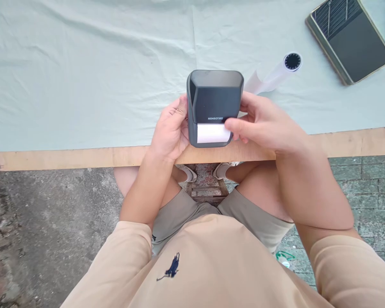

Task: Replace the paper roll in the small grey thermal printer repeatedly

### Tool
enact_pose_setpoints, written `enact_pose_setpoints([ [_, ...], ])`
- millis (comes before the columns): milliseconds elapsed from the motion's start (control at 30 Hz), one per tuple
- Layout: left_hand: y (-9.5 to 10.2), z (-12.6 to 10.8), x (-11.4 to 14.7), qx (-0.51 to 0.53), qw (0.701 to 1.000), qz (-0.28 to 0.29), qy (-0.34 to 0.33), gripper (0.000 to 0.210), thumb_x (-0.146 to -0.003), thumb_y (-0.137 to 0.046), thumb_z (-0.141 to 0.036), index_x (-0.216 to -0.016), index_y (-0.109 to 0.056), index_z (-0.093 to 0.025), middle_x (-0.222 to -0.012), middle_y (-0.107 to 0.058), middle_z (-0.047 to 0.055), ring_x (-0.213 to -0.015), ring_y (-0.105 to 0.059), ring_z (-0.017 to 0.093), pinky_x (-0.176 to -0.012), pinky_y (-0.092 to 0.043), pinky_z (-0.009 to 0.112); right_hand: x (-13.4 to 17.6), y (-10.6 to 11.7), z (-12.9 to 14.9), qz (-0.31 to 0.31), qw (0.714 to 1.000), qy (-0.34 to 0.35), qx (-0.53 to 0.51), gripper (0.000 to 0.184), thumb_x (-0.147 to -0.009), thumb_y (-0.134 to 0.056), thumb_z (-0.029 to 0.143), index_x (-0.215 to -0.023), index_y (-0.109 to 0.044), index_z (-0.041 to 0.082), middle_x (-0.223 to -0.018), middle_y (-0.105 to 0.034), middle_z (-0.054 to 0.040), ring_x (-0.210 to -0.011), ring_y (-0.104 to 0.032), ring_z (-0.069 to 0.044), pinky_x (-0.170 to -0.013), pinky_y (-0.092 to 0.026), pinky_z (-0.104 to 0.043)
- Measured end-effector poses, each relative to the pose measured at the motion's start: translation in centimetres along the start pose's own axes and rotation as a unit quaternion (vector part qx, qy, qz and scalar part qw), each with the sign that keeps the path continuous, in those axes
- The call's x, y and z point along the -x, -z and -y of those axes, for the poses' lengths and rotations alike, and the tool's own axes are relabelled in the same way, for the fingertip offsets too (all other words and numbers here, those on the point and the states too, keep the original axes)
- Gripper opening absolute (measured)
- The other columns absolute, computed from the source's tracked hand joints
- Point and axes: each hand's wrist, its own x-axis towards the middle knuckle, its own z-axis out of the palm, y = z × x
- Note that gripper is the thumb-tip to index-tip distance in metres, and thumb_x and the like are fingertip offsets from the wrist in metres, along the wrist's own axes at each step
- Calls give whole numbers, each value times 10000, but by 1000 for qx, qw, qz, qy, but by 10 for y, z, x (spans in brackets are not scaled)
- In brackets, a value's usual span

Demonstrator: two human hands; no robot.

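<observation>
A dark grey label printer [216, 100] marked NIIMBOT is held up over the table's front edge. My left hand [173, 126] grips its left side, thumb along the edge. My right hand [259, 122] holds the right side, with the thumb resting on the right end of a white label strip [211, 133] at the printer's lower front. The fingers behind the printer are partly hidden. Just beyond my right hand lies a white paper roll [277, 77] with a black core, its loose end partly unrolled towards the printer.
A smartphone-like dark glossy slab with a pale rim [356, 45] lies at the back right. Pale green cloth [99, 77] with wrinkles covers the table, and its bare wooden edge [67, 157] runs along the front. My legs are under the table.
</observation>
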Motion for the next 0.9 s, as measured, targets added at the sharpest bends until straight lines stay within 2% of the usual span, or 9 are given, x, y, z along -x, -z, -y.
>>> enact_pose_setpoints([
  [67, 1, 0, -1, -4, 1000, -5, -2, 399, -1077, -1003, -656, -1120, -865, -284, -1291, -958, 44, -1748, -787, 407, -1306, -810, 554, 10, 7, 10, -36, 995, 11, 87, 598, -985, -950, 624, -1512, -904, 345, -1355, -965, -56, -850, -847, -282, -798, -742, -474],
  [167, 1, -1, -2, -3, 1000, -6, 2, 365, -1059, -1018, -621, -1108, -873, -289, -1314, -968, 37, -1762, -773, 402, -1323, -802, 543, 19, 8, 29, -135, 973, 9, 187, 255, -1001, -963, 547, -1116, -923, 323, -1034, -942, -42, -772, -838, -312, -914, -742, -549],
  [200, 1, -1, -2, 1, 1000, -3, 1, 375, -1044, -1030, -624, -1110, -875, -289, -1330, -970, 46, -1781, -757, 410, -1331, -798, 547, 19, 6, 34, -156, 968, 11, 199, 243, -1012, -967, 548, -995, -879, 322, -915, -894, -36, -764, -834, -322, -922, -734, -551],
  [333, 2, 0, -4, 4, 1000, 1, -1, 457, -1014, -1040, -702, -1148, -897, -289, -1349, -968, 71, -1785, -750, 441, -1310, -799, 556, 6, -10, 47, -220, 958, 49, 179, 561, -1183, -774, 674, -753, -656, 332, -676, -673, -45, -723, -754, -323, -843, -671, -538],
  [433, 4, 2, -5, -7, 1000, -5, 4, 497, -1017, -1030, -741, -1189, -913, -290, -1359, -962, 67, -1755, -775, 438, -1298, -796, 548, -10, -19, 49, -276, 953, 57, 114, 607, -1269, -543, 751, -891, -759, 328, -897, -824, -96, -756, -746, -308, -773, -650, -514],
  [500, 5, 4, -5, 2, 1000, -5, 1, 490, -1006, -1047, -722, -1191, -916, -287, -1394, -958, 54, -1778, -759, 424, -1320, -781, 530, -18, -21, 49, -277, 957, 40, 72, 526, -1273, -496, 709, -1231, -886, 358, -1230, -940, -94, -782, -782, -299, -698, -648, -491],
  [567, 5, 5, -6, 17, 1000, -5, -4, 471, -989, -1072, -690, -1163, -911, -283, -1409, -955, 37, -1808, -735, 404, -1327, -772, 494, -22, -17, 50, -268, 960, 33, 72, 452, -1239, -555, 608, -1464, -873, 380, -1429, -944, -86, -864, -837, -316, -678, -656, -489],
  [733, 2, 1, -4, 49, 999, -7, 3, 477, -901, -1152, -627, -1132, -907, -289, -1335, -970, 18, -1772, -768, 369, -1237, -808, 415, -22, -2, 64, -186, 946, 47, 263, 226, -1104, -776, 434, -1271, -875, 318, -1298, -978, -106, -1118, -912, -413, -1047, -716, -594],
  [900, 1, -1, -3, 31, 999, -1, 25, 530, -914, -1133, -674, -1122, -852, -275, -1218, -966, 38, -1540, -911, 372, -1128, -838, 423, -27, 1, 77, -130, 931, 40, 340, 292, -1062, -749, 331, -1322, -875, 375, -1304, -994, -40, -967, -880, -371, -914, -680, -556],
])
